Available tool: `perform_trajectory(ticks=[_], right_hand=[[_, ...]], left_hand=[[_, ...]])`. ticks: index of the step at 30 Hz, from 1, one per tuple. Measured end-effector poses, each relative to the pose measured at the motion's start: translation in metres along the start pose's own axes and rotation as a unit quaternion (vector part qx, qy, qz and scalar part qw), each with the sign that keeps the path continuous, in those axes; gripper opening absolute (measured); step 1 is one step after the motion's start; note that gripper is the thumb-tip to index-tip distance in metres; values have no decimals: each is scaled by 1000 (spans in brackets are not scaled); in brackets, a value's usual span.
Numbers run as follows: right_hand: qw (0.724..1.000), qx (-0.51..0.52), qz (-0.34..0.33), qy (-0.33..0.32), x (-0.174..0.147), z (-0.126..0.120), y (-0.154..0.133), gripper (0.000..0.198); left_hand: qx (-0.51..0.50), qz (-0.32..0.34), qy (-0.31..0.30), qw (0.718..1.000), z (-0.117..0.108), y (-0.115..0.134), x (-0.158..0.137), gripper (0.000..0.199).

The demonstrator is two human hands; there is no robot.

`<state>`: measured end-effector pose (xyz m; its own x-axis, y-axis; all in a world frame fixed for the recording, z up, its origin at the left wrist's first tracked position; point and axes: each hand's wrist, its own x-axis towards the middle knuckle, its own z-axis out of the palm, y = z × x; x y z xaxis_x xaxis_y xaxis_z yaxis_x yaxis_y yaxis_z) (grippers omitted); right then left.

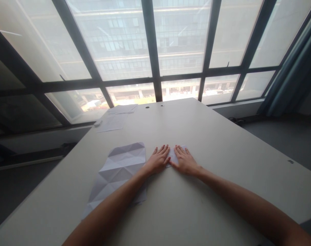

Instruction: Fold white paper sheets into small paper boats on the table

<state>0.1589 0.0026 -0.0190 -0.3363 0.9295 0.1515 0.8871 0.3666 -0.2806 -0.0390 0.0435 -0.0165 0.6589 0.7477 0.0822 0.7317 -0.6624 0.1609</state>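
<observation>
A small piece of folded white paper [173, 156] lies on the white table [186, 126], partly covered by both hands. My left hand [158, 160] rests flat on its left side, fingers stretched forward. On its right side my right hand [185, 160] presses down flat, fingers also extended. The two thumbs nearly meet at the near edge of the paper. Left of my left hand is a larger creased white sheet [123, 167] with triangular fold lines; my left forearm passes over part of it.
Several flat papers [110, 122] lie at the table's far left, beside a small pale object [97, 123] I cannot make out. Two small dark spots, one a round hole [147, 107], sit near the far edge. Tall windows [181, 37] stand beyond; a blue curtain [286, 68] hangs right.
</observation>
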Motion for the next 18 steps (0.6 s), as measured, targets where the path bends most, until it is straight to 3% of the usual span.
perform_trajectory(ticks=[5, 9, 13, 18], right_hand=[[1000, -12, 22, 4, 0, 2, 1, 83], [996, -26, 79, 21, 0, 6, 3, 82], [990, -39, 132, 43, 1, 10, 9, 80], [989, -30, 129, 66, 2, 9, 13, 71]], left_hand=[[9, -64, 27, 998, 2, 2, -1, 58], [8, -107, 40, 993, 5, 4, -1, 57], [-13, -106, 43, 993, 4, 3, -1, 55], [-45, -67, 43, 996, -1, 3, 0, 55]])
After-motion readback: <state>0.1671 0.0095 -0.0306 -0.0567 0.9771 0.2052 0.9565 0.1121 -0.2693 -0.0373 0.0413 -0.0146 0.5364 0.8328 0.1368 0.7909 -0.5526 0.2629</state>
